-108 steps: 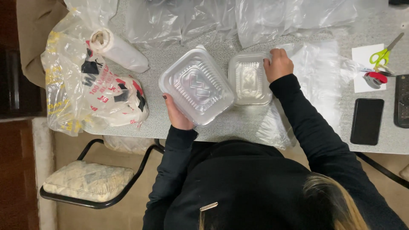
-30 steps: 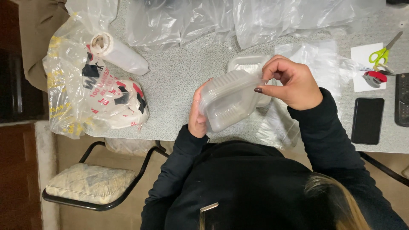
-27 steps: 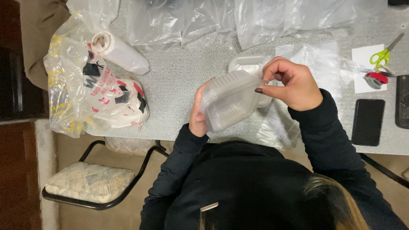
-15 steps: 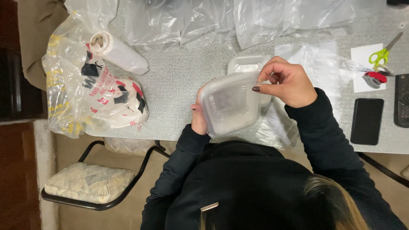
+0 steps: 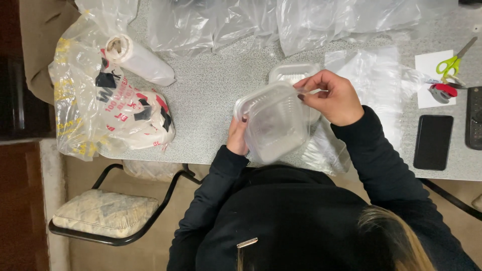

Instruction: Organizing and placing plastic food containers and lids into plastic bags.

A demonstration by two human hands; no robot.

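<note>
I hold a clear plastic clamshell container [image 5: 276,123] tilted above the near edge of the grey speckled table [image 5: 216,95]. My left hand [image 5: 237,136] grips its left side from below. My right hand [image 5: 331,98] pinches its upper right rim with the fingertips. Behind it, a second clear container [image 5: 291,74] lies on the table, partly hidden by my right hand and the held container. A clear plastic bag [image 5: 371,85] lies flat under and to the right of it.
A printed plastic bag [image 5: 108,115] bulges at the table's left, with a roll of clear bags [image 5: 138,61] on it. Crumpled clear bags [image 5: 281,20] line the far side. Green-handled scissors [image 5: 452,62], a tape dispenser [image 5: 442,93] and a black phone [image 5: 433,142] lie right. A cushioned chair [image 5: 105,216] stands lower left.
The container went from lying on the table under my left hand to being lifted in both hands. My right hand left the second container and took the held one's rim, tilting it toward me.
</note>
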